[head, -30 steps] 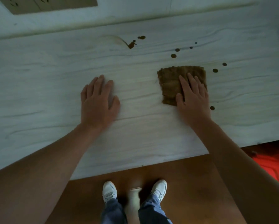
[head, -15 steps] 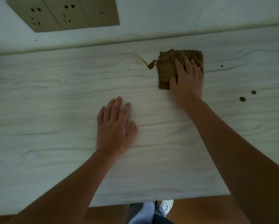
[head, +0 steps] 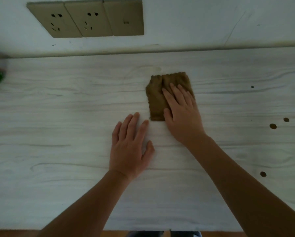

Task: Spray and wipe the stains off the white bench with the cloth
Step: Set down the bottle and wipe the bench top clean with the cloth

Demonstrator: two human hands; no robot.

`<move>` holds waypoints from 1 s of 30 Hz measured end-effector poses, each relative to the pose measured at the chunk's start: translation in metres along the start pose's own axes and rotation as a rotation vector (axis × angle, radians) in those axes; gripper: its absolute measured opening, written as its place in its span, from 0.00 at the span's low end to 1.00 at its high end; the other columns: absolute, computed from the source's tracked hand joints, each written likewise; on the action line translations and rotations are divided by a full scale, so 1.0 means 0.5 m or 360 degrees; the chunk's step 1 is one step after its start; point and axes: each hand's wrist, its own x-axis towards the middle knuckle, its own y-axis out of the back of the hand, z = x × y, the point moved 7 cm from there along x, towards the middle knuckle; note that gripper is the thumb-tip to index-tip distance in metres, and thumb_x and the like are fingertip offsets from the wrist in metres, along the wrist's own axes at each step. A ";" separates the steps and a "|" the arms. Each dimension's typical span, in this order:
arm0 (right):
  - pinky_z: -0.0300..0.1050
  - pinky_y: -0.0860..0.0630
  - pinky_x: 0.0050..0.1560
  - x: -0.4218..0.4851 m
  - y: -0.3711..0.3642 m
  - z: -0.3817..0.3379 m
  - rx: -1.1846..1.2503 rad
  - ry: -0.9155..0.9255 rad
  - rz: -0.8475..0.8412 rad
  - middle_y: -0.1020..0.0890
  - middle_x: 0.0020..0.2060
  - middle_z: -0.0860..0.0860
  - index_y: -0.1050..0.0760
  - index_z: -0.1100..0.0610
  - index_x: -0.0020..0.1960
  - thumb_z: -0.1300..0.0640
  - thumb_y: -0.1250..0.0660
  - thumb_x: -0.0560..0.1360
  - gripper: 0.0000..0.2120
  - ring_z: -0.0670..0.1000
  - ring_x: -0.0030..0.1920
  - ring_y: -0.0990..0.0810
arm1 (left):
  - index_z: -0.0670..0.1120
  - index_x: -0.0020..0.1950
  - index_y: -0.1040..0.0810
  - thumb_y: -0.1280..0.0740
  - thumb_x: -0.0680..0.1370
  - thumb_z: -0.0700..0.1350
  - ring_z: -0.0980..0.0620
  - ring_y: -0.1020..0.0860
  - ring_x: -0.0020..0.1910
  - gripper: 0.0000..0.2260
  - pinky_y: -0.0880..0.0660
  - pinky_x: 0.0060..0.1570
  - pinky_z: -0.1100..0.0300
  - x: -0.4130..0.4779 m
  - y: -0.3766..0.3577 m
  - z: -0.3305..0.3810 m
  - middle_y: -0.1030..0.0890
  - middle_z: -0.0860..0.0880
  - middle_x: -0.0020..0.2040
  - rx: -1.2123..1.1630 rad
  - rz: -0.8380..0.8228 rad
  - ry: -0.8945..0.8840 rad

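Gone since half a second earlier was the brown smear below the socket plate (head: 92,17), with only a faint ring (head: 153,69) left. The right hand (head: 182,113) pressed flat on the cloth (head: 160,93), fingers straight and close together. The left hand (head: 129,147) lay palm down on the white bench (head: 58,134), fingers lightly spread, below the plate's right end. The plate sat on a white wall (head: 211,19). Four dark round stains (head: 273,126) dotted the bench well right of it. The cloth, brown, nubby and creased, lay below and right of the plate.
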 end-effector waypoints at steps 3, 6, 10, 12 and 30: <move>0.52 0.52 0.80 -0.043 0.023 0.062 -0.0018 -0.0148 -0.0019 0.43 0.81 0.51 0.42 0.50 0.80 0.50 0.44 0.81 0.28 0.52 0.81 0.49 | 0.47 0.78 0.30 0.40 0.80 0.56 0.41 0.38 0.81 0.28 0.41 0.78 0.41 0.001 -0.001 -0.001 0.36 0.42 0.81 -0.0018 0.0030 -0.0002; 0.54 0.51 0.80 -0.060 0.047 0.111 -0.0016 -0.0261 0.0006 0.43 0.81 0.50 0.43 0.50 0.80 0.48 0.46 0.80 0.29 0.53 0.81 0.50 | 0.46 0.77 0.29 0.39 0.80 0.55 0.41 0.37 0.80 0.27 0.39 0.77 0.40 0.000 0.000 0.000 0.35 0.41 0.81 -0.0047 0.0073 -0.0012; 0.55 0.54 0.80 0.019 0.044 0.103 -0.0075 -0.0352 0.0058 0.44 0.81 0.54 0.44 0.52 0.81 0.48 0.48 0.80 0.30 0.56 0.81 0.50 | 0.46 0.77 0.28 0.38 0.79 0.55 0.40 0.36 0.80 0.27 0.38 0.76 0.39 0.000 0.001 -0.002 0.34 0.40 0.80 -0.0059 0.0100 -0.0009; 0.55 0.56 0.80 0.088 0.031 0.073 -0.0090 -0.0361 0.0067 0.45 0.81 0.55 0.45 0.52 0.81 0.49 0.46 0.81 0.29 0.57 0.81 0.51 | 0.46 0.76 0.27 0.38 0.79 0.55 0.40 0.36 0.80 0.27 0.38 0.76 0.40 0.000 0.001 -0.001 0.34 0.40 0.80 -0.0066 0.0101 -0.0004; 0.56 0.51 0.80 0.038 0.059 0.147 -0.0079 -0.0237 0.0026 0.43 0.80 0.53 0.43 0.50 0.80 0.49 0.44 0.81 0.29 0.55 0.80 0.49 | 0.46 0.76 0.26 0.38 0.78 0.55 0.41 0.36 0.80 0.27 0.39 0.77 0.41 0.002 -0.001 -0.002 0.34 0.42 0.80 -0.0097 0.0070 0.0031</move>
